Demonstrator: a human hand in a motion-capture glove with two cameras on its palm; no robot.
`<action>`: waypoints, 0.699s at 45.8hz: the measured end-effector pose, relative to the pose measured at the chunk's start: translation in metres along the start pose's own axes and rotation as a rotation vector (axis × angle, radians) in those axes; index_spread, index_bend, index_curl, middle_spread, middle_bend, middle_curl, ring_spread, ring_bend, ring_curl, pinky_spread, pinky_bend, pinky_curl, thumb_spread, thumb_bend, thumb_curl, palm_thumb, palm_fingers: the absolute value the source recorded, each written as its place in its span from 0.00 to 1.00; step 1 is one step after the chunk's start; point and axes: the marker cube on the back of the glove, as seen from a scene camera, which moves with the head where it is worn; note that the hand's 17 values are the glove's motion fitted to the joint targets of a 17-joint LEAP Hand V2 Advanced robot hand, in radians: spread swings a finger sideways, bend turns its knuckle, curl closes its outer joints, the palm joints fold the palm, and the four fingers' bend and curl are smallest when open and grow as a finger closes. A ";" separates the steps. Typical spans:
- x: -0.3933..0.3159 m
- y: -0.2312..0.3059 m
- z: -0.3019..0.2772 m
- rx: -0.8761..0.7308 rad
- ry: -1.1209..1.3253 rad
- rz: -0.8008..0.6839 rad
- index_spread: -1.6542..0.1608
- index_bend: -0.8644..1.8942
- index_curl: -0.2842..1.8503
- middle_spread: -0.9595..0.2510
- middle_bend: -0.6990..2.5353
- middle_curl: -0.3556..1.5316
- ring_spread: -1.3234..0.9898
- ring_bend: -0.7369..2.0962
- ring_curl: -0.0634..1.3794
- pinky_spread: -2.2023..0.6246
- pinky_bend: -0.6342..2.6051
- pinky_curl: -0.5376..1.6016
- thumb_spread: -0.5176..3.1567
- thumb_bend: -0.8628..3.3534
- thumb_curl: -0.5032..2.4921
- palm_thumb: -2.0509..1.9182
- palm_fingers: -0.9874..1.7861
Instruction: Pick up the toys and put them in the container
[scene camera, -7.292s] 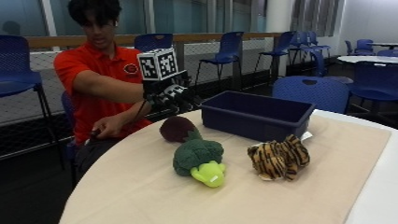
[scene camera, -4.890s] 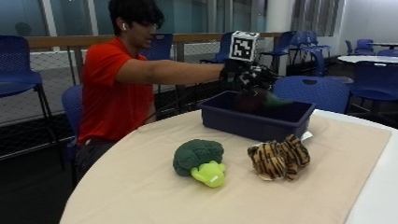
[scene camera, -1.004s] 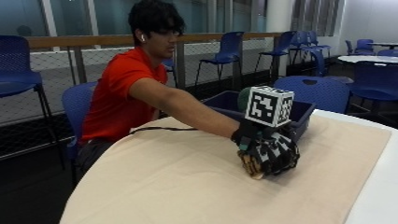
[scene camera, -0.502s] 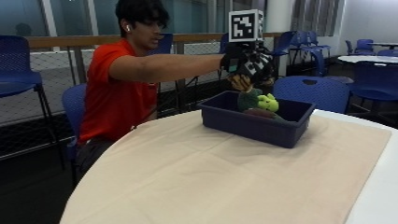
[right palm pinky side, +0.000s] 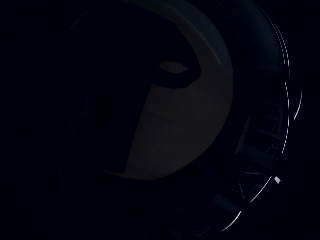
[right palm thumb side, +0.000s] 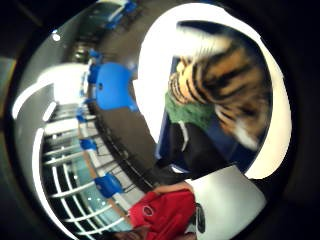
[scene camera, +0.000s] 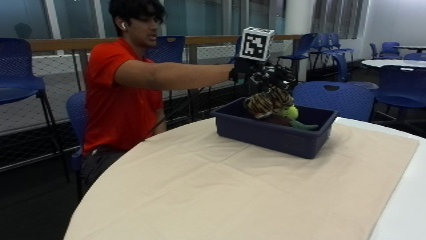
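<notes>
Over the dark blue container (scene camera: 274, 131) at the far side of the desk (scene camera: 233, 190) my gloved right hand (scene camera: 263, 76) hovers on an outstretched arm, just above the striped tiger toy (scene camera: 266, 102). From the outside view I cannot tell whether my fingers are curled on the tiger or only close above it. I can read no writing or label on the toys or the bin. Inside the container the tiger lies on top, touching the green broccoli toy (scene camera: 289, 113) with its lighter green patch; a dark shape lies under them. A beige cloth (scene camera: 200, 185) covers the desk under the bin. The thumb side palm view shows the tiger (right palm thumb side: 225, 80) close to my palm, with green plush (right palm thumb side: 187, 112) beneath it inside the blue walls (right palm thumb side: 225, 145). The little finger side palm view is nearly all dark and shows nothing I can name.
</notes>
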 end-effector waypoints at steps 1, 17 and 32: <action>0.003 0.003 0.000 0.011 -0.008 0.002 0.71 0.32 0.26 0.60 0.31 0.41 0.48 0.46 0.34 0.72 0.57 0.46 0.43 0.20 0.38 0.59 0.26; 0.076 0.080 -0.003 0.103 0.023 0.095 0.74 0.34 0.21 0.73 0.27 0.38 0.58 0.37 0.25 0.80 0.57 0.43 0.47 0.20 0.32 0.52 0.27; 0.163 0.145 0.023 0.147 0.095 0.289 0.73 0.35 0.20 0.75 0.27 0.37 0.59 0.36 0.25 0.82 0.54 0.41 0.48 0.20 0.29 0.52 0.30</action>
